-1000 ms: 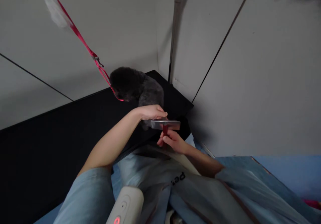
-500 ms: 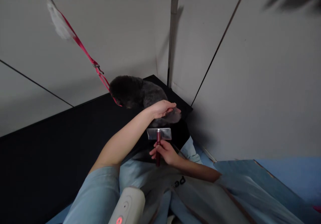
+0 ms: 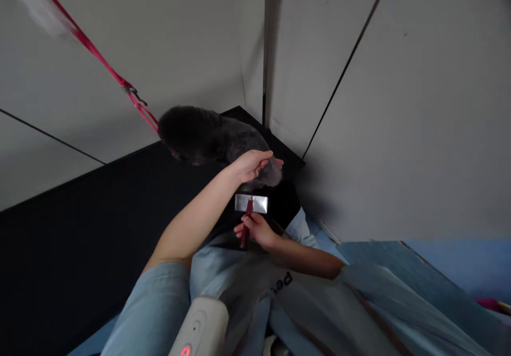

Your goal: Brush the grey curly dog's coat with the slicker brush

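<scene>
A small dark grey dog (image 3: pixel 191 132) is on the black table (image 3: pixel 99 228), its head toward the left and its hindquarters near me. My left hand (image 3: pixel 253 164) is closed on the dog's rear, seemingly on a hind leg; the exact grip is hidden behind my fingers. Just below, my right hand (image 3: pixel 257 229) holds a slicker brush (image 3: pixel 241 203) by its dark red handle. The brush's flat metal back faces me, and its head is close to the pale grey fur of the dog's rear. Whether the pins touch the fur cannot be made out.
A red leash (image 3: pixel 96 52) with a metal clip runs from the dog's neck to the upper left. Behind the table's corner rises a metal post (image 3: pixel 269 52), close to grey wall panels (image 3: pixel 399 132). A white device (image 3: pixel 202 324) with a red light is at my chest.
My view has shifted a little, and the top bar has left the picture. The brush handle has tilted, its lower end swinging left. My left hand keeps its hold at the dog's rear.
</scene>
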The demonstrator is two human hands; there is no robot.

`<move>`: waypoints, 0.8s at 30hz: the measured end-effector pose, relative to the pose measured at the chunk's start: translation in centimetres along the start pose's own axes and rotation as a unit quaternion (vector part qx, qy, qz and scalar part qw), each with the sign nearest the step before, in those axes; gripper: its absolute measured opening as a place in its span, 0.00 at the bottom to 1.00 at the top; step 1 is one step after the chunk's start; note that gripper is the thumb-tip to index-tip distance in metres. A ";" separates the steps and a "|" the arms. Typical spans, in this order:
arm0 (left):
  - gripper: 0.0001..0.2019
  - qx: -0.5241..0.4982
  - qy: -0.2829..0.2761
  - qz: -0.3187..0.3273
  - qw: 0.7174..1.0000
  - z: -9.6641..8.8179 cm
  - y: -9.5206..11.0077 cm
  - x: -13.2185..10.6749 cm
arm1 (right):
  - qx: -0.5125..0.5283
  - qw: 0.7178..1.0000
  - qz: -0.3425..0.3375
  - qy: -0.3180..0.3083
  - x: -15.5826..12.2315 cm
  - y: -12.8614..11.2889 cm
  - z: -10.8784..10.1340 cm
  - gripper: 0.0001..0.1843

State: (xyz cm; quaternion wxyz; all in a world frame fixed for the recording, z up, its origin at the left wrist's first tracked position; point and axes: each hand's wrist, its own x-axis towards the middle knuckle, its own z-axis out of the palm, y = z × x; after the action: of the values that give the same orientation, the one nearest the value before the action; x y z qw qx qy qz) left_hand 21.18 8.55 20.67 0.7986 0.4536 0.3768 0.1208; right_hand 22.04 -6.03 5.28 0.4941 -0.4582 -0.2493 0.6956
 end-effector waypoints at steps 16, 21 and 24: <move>0.18 -0.073 0.227 0.027 0.971 -9.3 -14.1 -0.8 | -0.116 0.988 0.090 -0.040 -1.4 -0.2 -3.7 0.12; 0.07 -0.111 0.204 0.008 0.973 -8.4 -14.8 0.6 | -0.125 0.968 0.158 -0.149 -1.4 -1.2 -4.5 0.12; 0.06 -0.127 0.177 0.007 0.976 -8.8 -14.8 0.4 | -0.121 0.987 0.085 -0.069 -1.1 -1.7 -4.6 0.10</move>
State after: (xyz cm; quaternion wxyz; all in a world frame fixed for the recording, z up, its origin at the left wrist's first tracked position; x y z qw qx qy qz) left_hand 13.00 6.00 5.72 0.7696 0.3219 0.4908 0.2515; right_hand 27.00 -6.83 4.95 0.3557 -0.4851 -0.3255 0.7295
